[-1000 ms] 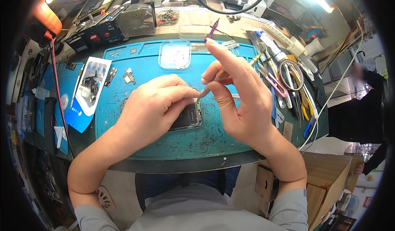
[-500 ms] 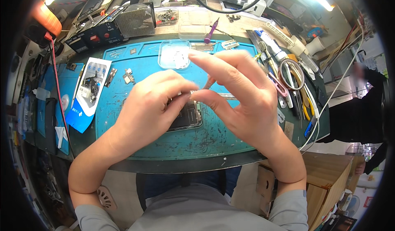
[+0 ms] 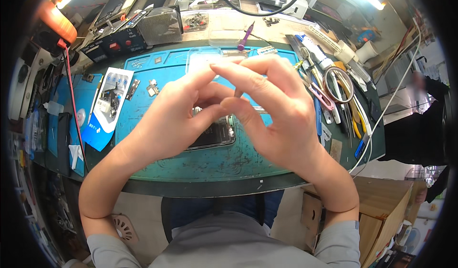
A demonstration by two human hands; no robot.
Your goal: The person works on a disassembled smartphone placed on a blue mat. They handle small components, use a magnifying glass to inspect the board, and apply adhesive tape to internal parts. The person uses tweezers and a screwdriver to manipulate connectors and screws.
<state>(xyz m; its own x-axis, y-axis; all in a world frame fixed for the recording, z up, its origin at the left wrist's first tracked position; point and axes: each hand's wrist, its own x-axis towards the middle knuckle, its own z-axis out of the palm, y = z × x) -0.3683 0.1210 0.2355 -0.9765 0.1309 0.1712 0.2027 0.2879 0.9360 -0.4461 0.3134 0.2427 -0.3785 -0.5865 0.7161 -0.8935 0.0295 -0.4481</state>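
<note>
Both hands meet above an opened phone (image 3: 217, 135) with a black inside, on the blue-green work mat (image 3: 191, 168). My left hand (image 3: 174, 110) is closed, its thumb bent toward the curled fingers and its index finger raised. Facing it, my right hand (image 3: 279, 110) has thumb and fingers curved inward in a pinch, the thumb tip close to my left thumb tip. Anything between the fingertips is too small or too hidden to name. Behind the fingers sits a clear plastic box (image 3: 204, 56), partly covered. The hands also hide the phone's upper part.
A purple screwdriver (image 3: 245, 36) lies beyond the mat. To the right are a tape roll (image 3: 338, 85), pink-handled scissors (image 3: 324, 98) and several tools. A blue-white packet (image 3: 107, 108) and a red cable (image 3: 70, 84) lie left. A person in black (image 3: 415, 129) is at far right.
My left index finger has lifted, and my right index finger has come toward it, so the fingertips are closer together. The whole view has shifted slightly.
</note>
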